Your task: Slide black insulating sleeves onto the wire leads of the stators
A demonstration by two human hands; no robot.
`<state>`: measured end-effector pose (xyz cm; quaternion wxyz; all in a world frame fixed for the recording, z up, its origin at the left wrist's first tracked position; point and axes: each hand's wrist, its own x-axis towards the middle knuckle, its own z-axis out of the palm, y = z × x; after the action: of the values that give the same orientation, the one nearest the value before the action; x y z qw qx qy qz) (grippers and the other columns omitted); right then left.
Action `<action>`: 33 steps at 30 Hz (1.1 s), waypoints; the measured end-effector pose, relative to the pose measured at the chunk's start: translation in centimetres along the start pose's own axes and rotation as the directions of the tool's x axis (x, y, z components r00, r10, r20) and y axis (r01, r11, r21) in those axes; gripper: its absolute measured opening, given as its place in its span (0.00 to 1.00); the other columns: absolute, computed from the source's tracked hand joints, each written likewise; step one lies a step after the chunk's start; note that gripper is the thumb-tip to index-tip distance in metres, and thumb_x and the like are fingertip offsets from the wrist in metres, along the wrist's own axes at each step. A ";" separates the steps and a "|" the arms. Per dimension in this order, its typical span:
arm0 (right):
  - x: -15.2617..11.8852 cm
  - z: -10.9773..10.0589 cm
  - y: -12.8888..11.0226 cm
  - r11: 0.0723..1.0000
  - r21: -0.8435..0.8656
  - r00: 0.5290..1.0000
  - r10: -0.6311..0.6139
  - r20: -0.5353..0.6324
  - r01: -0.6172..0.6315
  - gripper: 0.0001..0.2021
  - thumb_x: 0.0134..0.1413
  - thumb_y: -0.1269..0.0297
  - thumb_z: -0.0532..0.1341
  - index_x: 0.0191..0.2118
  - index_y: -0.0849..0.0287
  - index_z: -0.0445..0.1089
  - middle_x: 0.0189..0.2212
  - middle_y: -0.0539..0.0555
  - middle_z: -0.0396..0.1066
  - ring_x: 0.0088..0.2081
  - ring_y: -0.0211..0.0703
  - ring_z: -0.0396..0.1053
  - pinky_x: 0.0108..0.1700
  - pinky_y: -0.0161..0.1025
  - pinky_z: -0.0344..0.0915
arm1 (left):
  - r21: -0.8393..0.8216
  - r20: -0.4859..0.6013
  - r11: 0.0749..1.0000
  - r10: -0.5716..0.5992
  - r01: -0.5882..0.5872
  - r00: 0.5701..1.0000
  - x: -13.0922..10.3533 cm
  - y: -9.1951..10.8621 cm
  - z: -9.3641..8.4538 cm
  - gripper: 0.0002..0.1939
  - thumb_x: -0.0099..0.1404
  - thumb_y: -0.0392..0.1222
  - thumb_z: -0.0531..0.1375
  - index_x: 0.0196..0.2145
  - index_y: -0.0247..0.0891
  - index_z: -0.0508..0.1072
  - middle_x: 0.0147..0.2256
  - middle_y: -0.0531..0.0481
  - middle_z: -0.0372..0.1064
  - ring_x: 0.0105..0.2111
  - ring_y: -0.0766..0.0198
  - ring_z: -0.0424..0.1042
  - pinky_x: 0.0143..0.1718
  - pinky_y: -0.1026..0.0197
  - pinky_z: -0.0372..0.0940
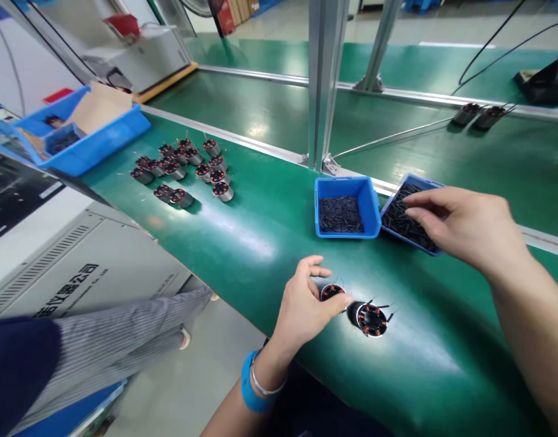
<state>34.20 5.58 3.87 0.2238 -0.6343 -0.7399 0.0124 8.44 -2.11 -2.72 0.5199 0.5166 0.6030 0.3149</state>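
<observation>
Down the green table (255, 221) now, and at the left edge a co-worker in striped trousers (146, 325) is cut off by the frame. One wound core (332, 291) is partly covered by the left hand (306, 300), fingers curved about it; whether it is gripped cannot be told. A second core (372, 320) is set just beside. Two blue bins (368, 200) are seen, and over the right-hand one the right hand (470, 224) is held, fingertips close together; anything pinched cannot be made out. About fifteen overlapping cores (193, 156) are grouped leftward.
</observation>
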 end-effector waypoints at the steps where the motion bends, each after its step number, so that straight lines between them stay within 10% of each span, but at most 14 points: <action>1: 0.4 0.4 1.1 0.996 -0.085 0.997 -0.018 0.080 0.025 0.12 0.58 0.63 0.61 0.43 0.60 0.79 0.40 0.63 0.80 0.43 0.59 0.76 0.47 0.52 0.70 | -0.056 0.001 0.998 -0.009 0.009 1.000 0.2 0.0 -0.2 0.37 0.48 0.41 0.72 0.55 0.41 0.65 0.48 0.47 0.73 0.22 0.73 0.60 0.26 0.64 0.62; 4: 0.9 1.9 3.0 0.978 -0.179 0.966 -0.061 0.250 0.108 0.17 0.58 0.61 0.60 0.46 0.68 0.79 0.41 0.69 0.78 0.44 0.62 0.74 0.49 0.54 0.68 | -0.118 0.004 0.992 0.045 -0.044 0.999 0.8 0.2 -0.7 0.26 0.49 0.39 0.71 0.47 0.38 0.73 0.49 0.44 0.73 0.29 0.69 0.68 0.31 0.63 0.65; 9: 0.8 2.7 3.2 0.982 -0.188 0.979 0.011 0.203 0.028 0.13 0.54 0.65 0.61 0.40 0.63 0.80 0.37 0.63 0.80 0.41 0.58 0.74 0.47 0.49 0.68 | -0.026 0.105 0.986 0.165 -0.163 0.981 1.2 0.6 -0.5 0.02 0.56 0.37 0.66 0.30 0.40 0.80 0.36 0.48 0.78 0.39 0.59 0.74 0.43 0.58 0.66; 15: 0.8 1.5 3.3 0.977 -0.192 0.985 0.118 0.125 -0.093 0.14 0.57 0.64 0.59 0.41 0.61 0.81 0.40 0.62 0.80 0.45 0.57 0.74 0.45 0.47 0.67 | -0.111 0.071 0.983 0.156 -0.148 0.985 1.2 0.2 0.3 0.04 0.59 0.37 0.64 0.33 0.40 0.80 0.33 0.49 0.77 0.37 0.60 0.74 0.43 0.57 0.67; 22: 0.4 0.0 2.2 0.984 -0.063 0.983 0.169 0.078 -0.164 0.10 0.53 0.69 0.63 0.40 0.60 0.79 0.30 0.55 0.78 0.27 0.41 0.70 0.36 0.39 0.66 | 0.017 0.070 0.973 0.229 -0.231 0.971 1.1 0.8 0.8 0.06 0.61 0.38 0.64 0.35 0.45 0.83 0.31 0.51 0.74 0.38 0.59 0.71 0.45 0.55 0.65; 27: -1.4 -0.2 -2.5 0.869 0.495 0.972 -0.135 0.191 0.023 0.09 0.58 0.62 0.63 0.42 0.59 0.76 0.34 0.54 0.78 0.32 0.41 0.74 0.36 0.38 0.69 | -0.034 0.062 0.977 0.212 -0.210 0.975 1.0 0.6 0.8 0.07 0.61 0.36 0.64 0.35 0.44 0.82 0.36 0.51 0.78 0.41 0.59 0.73 0.48 0.56 0.66; 33: -2.0 0.6 -6.7 0.789 0.574 0.809 -0.477 0.343 0.222 0.10 0.62 0.70 0.58 0.47 0.61 0.73 0.33 0.52 0.76 0.33 0.37 0.73 0.37 0.34 0.68 | -0.034 0.067 0.975 0.219 -0.217 0.973 1.0 0.5 0.7 0.05 0.61 0.37 0.64 0.34 0.43 0.80 0.36 0.51 0.78 0.42 0.58 0.73 0.46 0.57 0.67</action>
<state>27.92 2.51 4.67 0.1941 -0.3764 -0.8485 0.3172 9.35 -1.11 -2.80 0.5098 0.5836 0.5197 0.3598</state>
